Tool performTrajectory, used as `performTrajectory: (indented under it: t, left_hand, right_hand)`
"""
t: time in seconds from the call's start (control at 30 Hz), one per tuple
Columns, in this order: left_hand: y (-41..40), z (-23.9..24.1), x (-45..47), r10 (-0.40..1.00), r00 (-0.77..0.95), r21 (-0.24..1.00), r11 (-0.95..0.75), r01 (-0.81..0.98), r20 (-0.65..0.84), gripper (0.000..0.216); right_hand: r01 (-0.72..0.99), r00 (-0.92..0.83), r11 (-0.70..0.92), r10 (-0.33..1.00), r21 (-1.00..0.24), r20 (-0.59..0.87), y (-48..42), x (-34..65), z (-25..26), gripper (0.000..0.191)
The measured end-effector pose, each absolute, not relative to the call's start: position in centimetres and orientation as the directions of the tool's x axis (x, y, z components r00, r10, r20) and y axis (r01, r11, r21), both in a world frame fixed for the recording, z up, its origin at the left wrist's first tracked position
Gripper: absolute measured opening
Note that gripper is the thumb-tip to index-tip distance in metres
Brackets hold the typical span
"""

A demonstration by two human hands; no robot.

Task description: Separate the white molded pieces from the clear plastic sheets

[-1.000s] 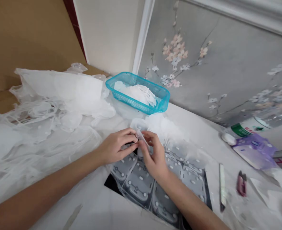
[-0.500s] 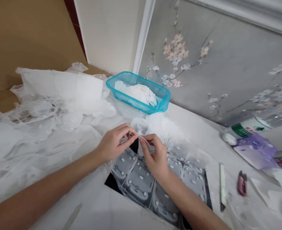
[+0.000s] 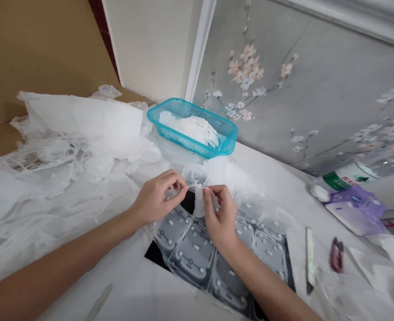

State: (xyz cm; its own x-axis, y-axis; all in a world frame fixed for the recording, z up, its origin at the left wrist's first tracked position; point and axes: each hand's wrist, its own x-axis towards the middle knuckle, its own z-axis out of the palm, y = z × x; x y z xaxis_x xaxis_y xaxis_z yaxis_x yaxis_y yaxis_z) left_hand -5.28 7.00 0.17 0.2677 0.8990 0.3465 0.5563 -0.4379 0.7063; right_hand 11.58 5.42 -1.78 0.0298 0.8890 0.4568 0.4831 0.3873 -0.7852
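My left hand (image 3: pixel 157 199) pinches the thin translucent white silicone sheet (image 3: pixel 197 256) at its upper edge. My right hand (image 3: pixel 219 214) pinches a small translucent piece (image 3: pixel 199 200) that it is pulling from the same sheet. The sheet carries rows of moulded pad shapes with white dots and lies over a black mat (image 3: pixel 152 255). Both hands sit close together, just in front of a small heap of loose white pieces (image 3: pixel 223 176).
A turquoise plastic basket (image 3: pixel 228 140) behind the hands holds white pieces. A big pile of translucent white scrap (image 3: pixel 59 151) fills the left. At the right lie a flat blade (image 3: pixel 309 261), dark red snips (image 3: pixel 336 256), a purple packet (image 3: pixel 357 209) and a bottle (image 3: pixel 347 176).
My hands have drawn slightly apart and the right one has lifted a small translucent piece up off the sheet. The left hand stays pinched on the sheet's edge.
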Motion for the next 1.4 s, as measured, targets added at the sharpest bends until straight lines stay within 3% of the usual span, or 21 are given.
performTrajectory:
  t: [0.63, 1.17, 1.4]
  left_hand:
    - [7.49, 0.19, -5.51, 0.967, -0.077, 0.811, -0.159, 0.563, 0.243, 0.009]
    - [7.60, 0.08, -5.82, 0.972, -0.170, 0.840, -0.044, 0.540, 0.160, 0.017]
    - [7.50, -0.05, -5.79, 0.971, -0.187, 0.832, -0.024, 0.554, 0.152, 0.018]
  right_hand:
    - [0.338, 0.200, 0.283, 0.910, -0.898, 0.363, 5.74, 11.84, -2.14, 0.017]
    - [0.223, 0.346, 0.306, 0.863, -0.925, 0.369, 5.68, 12.24, -2.46, 0.016]
    - [0.291, 0.410, 0.327, 0.806, -0.899, 0.426, 5.63, 12.16, -2.17, 0.015]
